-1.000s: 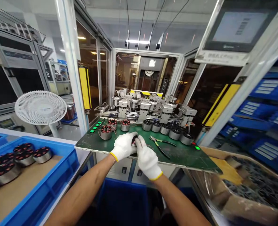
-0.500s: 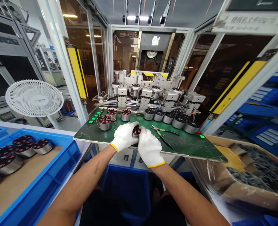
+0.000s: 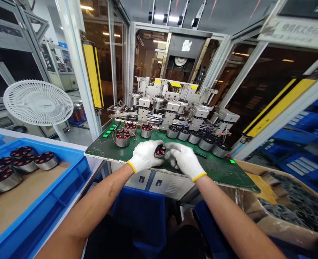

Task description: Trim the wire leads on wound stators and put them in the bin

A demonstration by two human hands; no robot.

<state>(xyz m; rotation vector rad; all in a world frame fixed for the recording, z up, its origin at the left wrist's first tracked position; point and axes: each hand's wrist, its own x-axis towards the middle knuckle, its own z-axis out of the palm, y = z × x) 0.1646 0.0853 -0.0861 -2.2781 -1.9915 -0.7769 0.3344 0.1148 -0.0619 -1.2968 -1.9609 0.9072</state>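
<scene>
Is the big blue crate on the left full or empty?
Partly filled: coil parts sit in the crate beside visible brown liner.

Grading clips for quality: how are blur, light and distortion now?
Head view, right: blue bins smeared; head view, top: strip lights glaring; head view, sides: frame posts splayed, probably lens distortion; head view, bottom: deep shadow below the green bench; head view, centre: wound core in the left hand fairly clear.

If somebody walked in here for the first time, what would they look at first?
Probably the middle, where the white-gloved left hand holds a round, black-and-red part and the white-gloved right hand is close beside it. Then maybe the big white fan on the left, and the bright yellow bars, one on each side of the machine.
</scene>
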